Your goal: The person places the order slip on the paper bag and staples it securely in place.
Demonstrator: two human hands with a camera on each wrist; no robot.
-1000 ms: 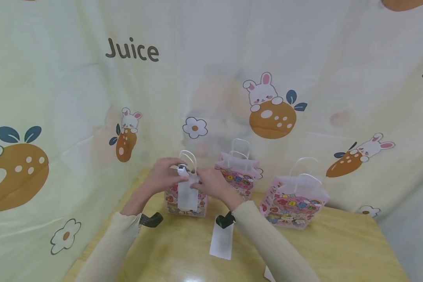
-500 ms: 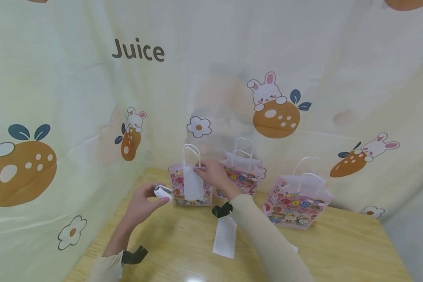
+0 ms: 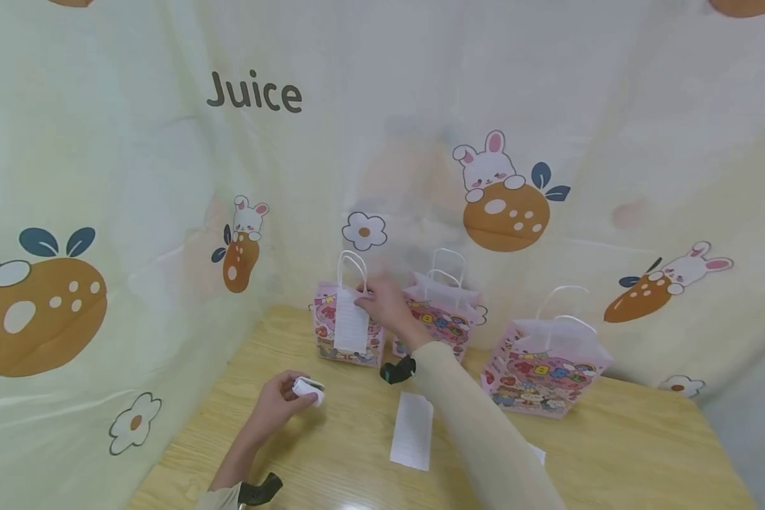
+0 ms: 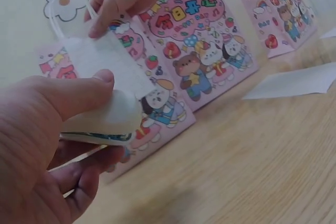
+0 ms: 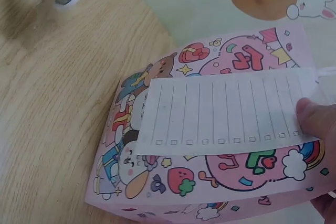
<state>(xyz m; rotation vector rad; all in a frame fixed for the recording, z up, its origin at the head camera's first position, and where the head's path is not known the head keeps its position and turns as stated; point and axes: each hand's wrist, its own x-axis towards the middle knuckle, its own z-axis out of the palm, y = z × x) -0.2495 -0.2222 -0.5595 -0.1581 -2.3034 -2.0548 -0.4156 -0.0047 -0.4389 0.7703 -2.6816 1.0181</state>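
Note:
My left hand [image 3: 277, 407] holds a small white stapler [image 3: 309, 391] low over the table, front-left of the leftmost bag. In the left wrist view my thumb lies on top of the stapler [image 4: 118, 113] and the fingers curl beneath. A lined paper slip [image 3: 350, 324] hangs down the front of the leftmost pink gift bag [image 3: 324, 341], just below its white handle. My right hand [image 3: 387, 306] pinches the slip's top right corner at the bag's rim. The right wrist view shows the thumb on the lined slip [image 5: 220, 114], with fingers partly hidden behind the bag.
Beside it stand a middle pink gift bag [image 3: 443, 324] and a right-hand one [image 3: 542, 372], each with white handles. A loose paper slip [image 3: 412, 432] lies on the wooden table [image 3: 350, 453], and another slip [image 3: 538, 453] shows partly past my right sleeve. A printed curtain [image 3: 382, 142] hangs behind.
My left hand has drawn the stapler away from the slip, toward me and down. The right hand stays at the bag's rim, and the bag with its slip has shifted slightly back.

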